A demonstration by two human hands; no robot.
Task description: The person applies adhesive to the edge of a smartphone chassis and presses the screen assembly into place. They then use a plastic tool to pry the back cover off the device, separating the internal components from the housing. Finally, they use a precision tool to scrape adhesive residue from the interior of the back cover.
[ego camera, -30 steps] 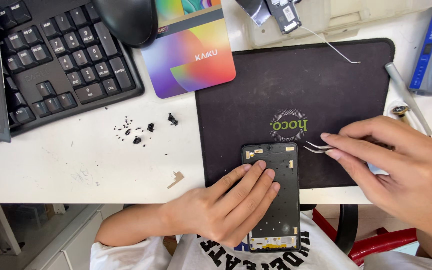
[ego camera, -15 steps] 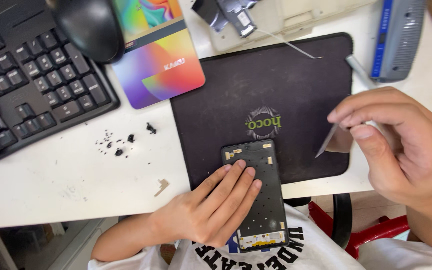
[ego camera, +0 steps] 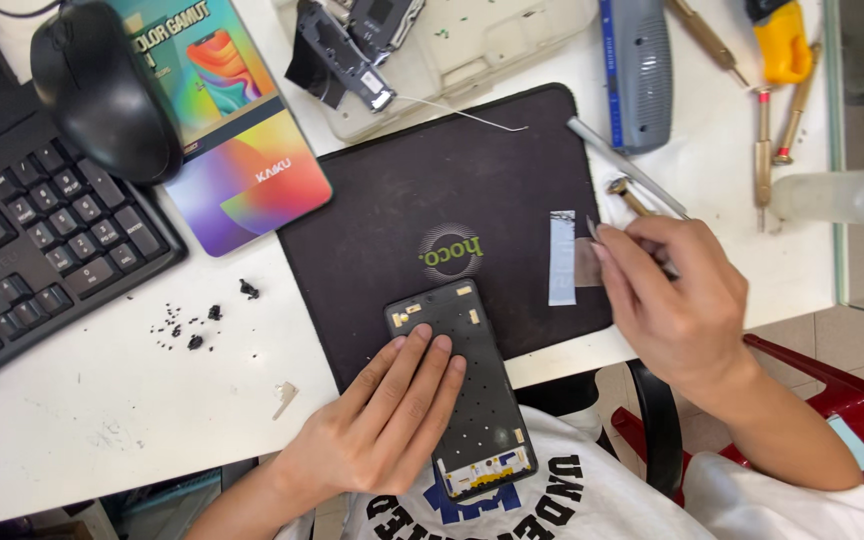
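Left hand (ego camera: 382, 425): lay flat, fingers spread, pressing the phone frame (ego camera: 462, 385) overhanging the mat's (ego camera: 402, 190) near edge.
Right hand (ego camera: 677, 300): pinched, seemingly with tweezers, a pale strip (ego camera: 562, 257) near the mat's right edge.
Risk: the strip could fold onto itself if the pinch loosened.

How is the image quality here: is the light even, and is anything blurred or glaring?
Head view: even, soft light with faint shadows; the phone frame and left hand look sharp; the right hand is slightly soft; the glass edge at right blurs what lies behind it.

phone frame (ego camera: 467, 385) on mat (ego camera: 402, 180), keyboard (ego camera: 32, 240) left
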